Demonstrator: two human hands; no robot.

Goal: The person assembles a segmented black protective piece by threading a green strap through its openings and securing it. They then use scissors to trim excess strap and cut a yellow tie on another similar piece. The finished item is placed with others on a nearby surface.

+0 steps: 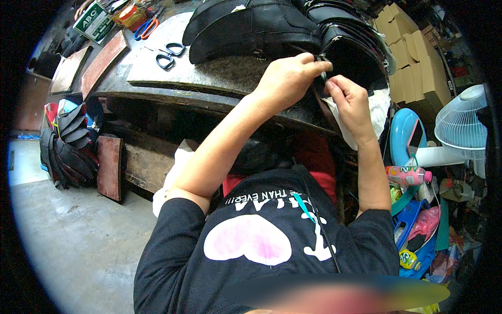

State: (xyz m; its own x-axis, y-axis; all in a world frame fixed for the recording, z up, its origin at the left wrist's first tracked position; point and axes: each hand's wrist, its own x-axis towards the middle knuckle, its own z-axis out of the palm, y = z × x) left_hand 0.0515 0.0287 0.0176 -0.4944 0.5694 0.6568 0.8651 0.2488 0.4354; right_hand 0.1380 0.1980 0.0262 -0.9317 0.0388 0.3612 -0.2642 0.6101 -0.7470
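My left hand (290, 78) and my right hand (351, 104) meet at the front edge of the workbench (209, 94). Both are closed, fingertips pinched close together around a small dark piece with a shiny part (323, 69), too small to name. Just beyond my left hand lies a pile of black stitched leather pieces (251, 29), which look like shoe uppers. More stacked black pieces (355, 36), with pale ragged edges, sit beyond my right hand. A white cloth (375, 112) hangs beside my right wrist. Dark-handled scissors (170, 55) rest on a pale board (204, 76) farther left.
Orange-and-blue-handled scissors (147, 29), a green-and-white can (94, 23) and brown slabs (104, 63) are on the bench's left. A bundle of black pieces (68, 141) stands below. At right are cardboard boxes (413, 63), a fan (463, 120) and a pink bottle (409, 175).
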